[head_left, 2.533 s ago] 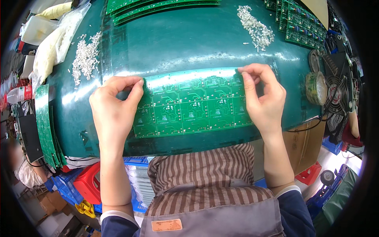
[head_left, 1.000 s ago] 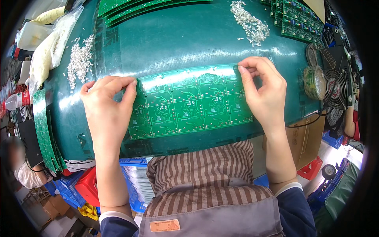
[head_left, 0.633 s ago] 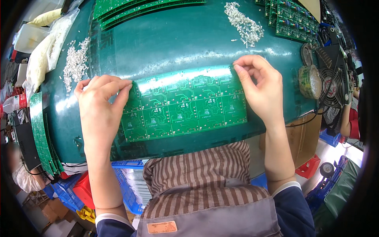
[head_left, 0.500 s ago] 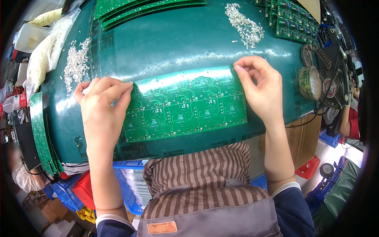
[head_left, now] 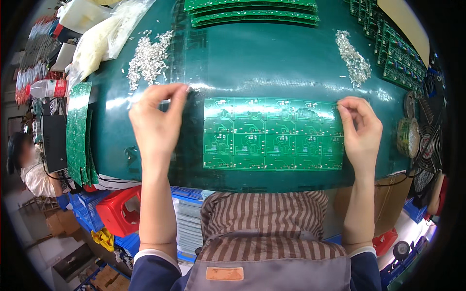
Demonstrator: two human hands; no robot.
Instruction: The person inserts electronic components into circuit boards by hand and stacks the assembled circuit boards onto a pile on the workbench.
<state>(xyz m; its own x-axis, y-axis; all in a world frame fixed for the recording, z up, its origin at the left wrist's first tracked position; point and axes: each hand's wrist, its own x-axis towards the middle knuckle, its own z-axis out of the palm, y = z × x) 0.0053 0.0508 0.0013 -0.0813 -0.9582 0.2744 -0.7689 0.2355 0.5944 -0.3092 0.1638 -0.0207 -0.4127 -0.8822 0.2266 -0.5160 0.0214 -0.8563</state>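
Note:
A green circuit board panel (head_left: 273, 135) lies flat on the dark green table mat, its repeated sections facing up. My left hand (head_left: 158, 116) hovers off the panel's upper left corner, apart from it. Its thumb and forefinger pinch a tiny pale part. At the panel's upper right corner, my right hand (head_left: 363, 128) has its thumb and forefinger pressed together, touching or just over the edge. What sits between those fingertips is too small to tell. Beyond my left hand lies a heap of small clear-silver parts (head_left: 149, 58); a second heap (head_left: 353, 60) lies beyond my right.
More green panels (head_left: 255, 18) are stacked at the far edge. Panels with mounted components (head_left: 400, 60) stand far right. Bare panels (head_left: 78, 131) lean at the left edge near a plastic bag (head_left: 99, 43). A tape roll (head_left: 407, 137) and a fan (head_left: 429, 148) sit right.
My left hand has moved off the panel's left edge, up and away from it. The panel now lies straighter. My right hand stays by its upper right corner. The whole view has shifted.

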